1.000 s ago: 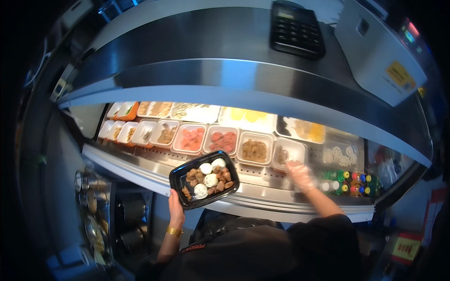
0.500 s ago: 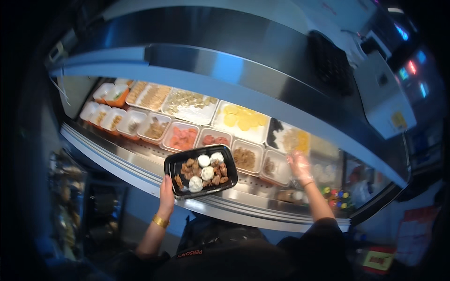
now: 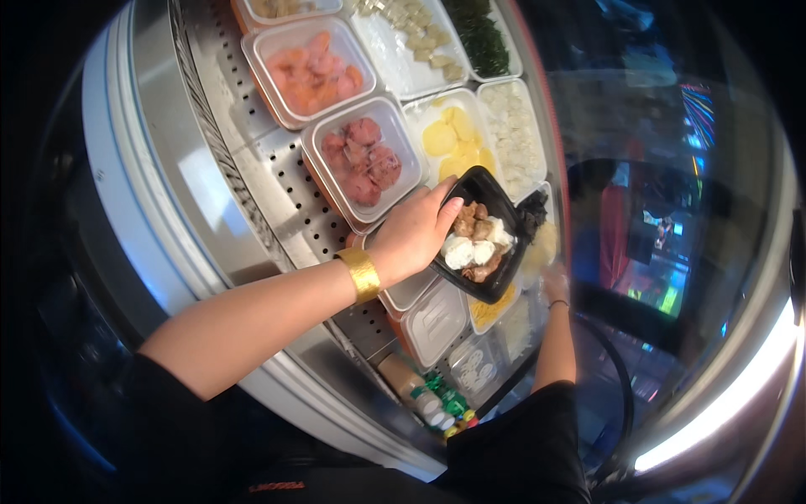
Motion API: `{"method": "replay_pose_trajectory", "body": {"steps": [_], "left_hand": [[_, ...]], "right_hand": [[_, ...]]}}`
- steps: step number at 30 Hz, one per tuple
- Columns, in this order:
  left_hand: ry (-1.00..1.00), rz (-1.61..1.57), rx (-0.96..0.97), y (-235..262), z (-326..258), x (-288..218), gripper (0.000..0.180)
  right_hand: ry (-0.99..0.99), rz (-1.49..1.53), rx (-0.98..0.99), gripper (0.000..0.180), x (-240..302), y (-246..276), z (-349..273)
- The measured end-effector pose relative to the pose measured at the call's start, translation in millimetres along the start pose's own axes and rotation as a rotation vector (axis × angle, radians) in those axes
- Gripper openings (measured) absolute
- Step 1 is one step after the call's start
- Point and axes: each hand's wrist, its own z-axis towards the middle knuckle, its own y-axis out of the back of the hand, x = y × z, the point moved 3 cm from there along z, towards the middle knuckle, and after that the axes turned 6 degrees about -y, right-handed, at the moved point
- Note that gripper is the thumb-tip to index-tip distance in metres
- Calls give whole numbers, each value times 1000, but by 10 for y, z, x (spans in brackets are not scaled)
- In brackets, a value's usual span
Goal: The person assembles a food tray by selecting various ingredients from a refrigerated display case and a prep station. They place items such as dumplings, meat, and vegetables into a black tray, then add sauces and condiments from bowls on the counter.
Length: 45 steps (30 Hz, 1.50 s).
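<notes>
My left hand [image 3: 416,235] grips a black plastic tray [image 3: 489,289] by its near edge, thumb over the rim. Browned meat pieces [image 3: 470,220] and several white, roundish pieces [image 3: 458,252] lie in the tray, which is held tilted above the food containers. Beyond it, my gloved right hand [image 3: 555,284] reaches beside a heap of pale shreds [image 3: 541,245]; its fingers are blurred, so I cannot make out their grip. Yellow shreds [image 3: 494,309] lie just below the tray, and a dark heap [image 3: 533,210] shows past its far corner.
Tubs of pink pieces [image 3: 312,74] and red meat [image 3: 363,160] stand near yellow slices [image 3: 457,139] and dark green strands [image 3: 477,38]. A lidded tub [image 3: 432,323] and small bottles [image 3: 432,412] are nearer me. A perforated metal ledge [image 3: 290,181] and curved glass [image 3: 672,353] border the containers.
The view has swung round to the right. My left hand has carried the black tray from the counter's front edge across the containers, close to my right hand.
</notes>
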Motion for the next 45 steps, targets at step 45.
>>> {"method": "replay_pose_trajectory", "body": {"steps": [45], "left_hand": [[154,-153,187,-108,-5,183,39]], "right_hand": [[-314,490,524,42,-52,-469,361]]}}
